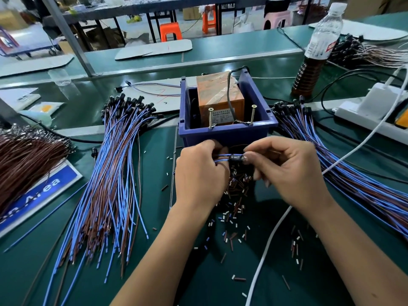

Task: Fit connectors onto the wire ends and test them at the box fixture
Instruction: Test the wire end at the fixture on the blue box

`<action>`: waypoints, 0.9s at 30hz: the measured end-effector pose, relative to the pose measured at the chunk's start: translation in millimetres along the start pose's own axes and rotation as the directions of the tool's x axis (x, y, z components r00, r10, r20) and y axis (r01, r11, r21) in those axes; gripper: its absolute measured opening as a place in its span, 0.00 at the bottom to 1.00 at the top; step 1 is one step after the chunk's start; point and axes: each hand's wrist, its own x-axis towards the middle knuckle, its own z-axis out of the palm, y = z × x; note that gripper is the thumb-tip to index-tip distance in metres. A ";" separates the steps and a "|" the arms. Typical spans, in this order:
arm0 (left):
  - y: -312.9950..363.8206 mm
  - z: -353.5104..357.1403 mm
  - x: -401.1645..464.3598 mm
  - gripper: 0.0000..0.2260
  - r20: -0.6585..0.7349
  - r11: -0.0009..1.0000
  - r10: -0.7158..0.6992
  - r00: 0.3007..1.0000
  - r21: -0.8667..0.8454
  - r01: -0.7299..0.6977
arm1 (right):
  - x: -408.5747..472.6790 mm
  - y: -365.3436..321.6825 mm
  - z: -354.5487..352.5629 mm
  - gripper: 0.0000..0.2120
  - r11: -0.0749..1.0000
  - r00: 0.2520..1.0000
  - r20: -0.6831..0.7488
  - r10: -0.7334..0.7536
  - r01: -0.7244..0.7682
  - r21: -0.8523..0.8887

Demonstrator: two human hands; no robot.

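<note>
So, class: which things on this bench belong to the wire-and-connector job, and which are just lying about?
Job:
black connector
blue wires
left hand
right hand
blue box fixture
wire bundles

Lying about:
bottle
power strip
white cable

Bench mat (136, 272): dark green, smooth, slight sheen. Box fixture (227, 131) is matt blue plastic holding an orange block (218, 89) wrapped in glossy clear tape, two brassy metal screws (210, 118) at the front rim. Wire bundles (106, 184) have smooth blue and brown plastic insulation with black plastic connectors (235, 159); bottle (318, 51) is clear ribbed plastic, power strip (373, 113) glossy white plastic.
</note>
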 end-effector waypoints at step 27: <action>-5.4 5.1 4.3 0.04 0.178 0.890 0.170 0.969 -0.451 -0.073 | 8.9 15.6 -11.7 0.02 0.935 0.969 -0.030 0.247 -0.230 0.271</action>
